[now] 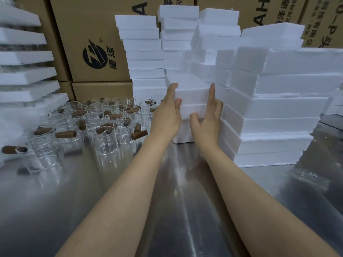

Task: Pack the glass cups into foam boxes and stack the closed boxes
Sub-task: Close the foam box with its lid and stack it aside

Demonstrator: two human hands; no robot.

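Near edge: steel tabletop. Past it, left hand and right hand press flat-palmed on opposite sides of the top foam box, fingers mostly straight. It sits on a short stack between the glass cups and taller foam stacks. Squeeze lightly and square its edges with the box below before letting go. Box lies flat, end face toward the person. Long axis seems to run back toward the cartons.

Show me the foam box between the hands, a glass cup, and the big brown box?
foam box (192,96), head view, its front face
glass cup (105,143), head view, its clear wall
big brown box (89,25), head view, its printed front
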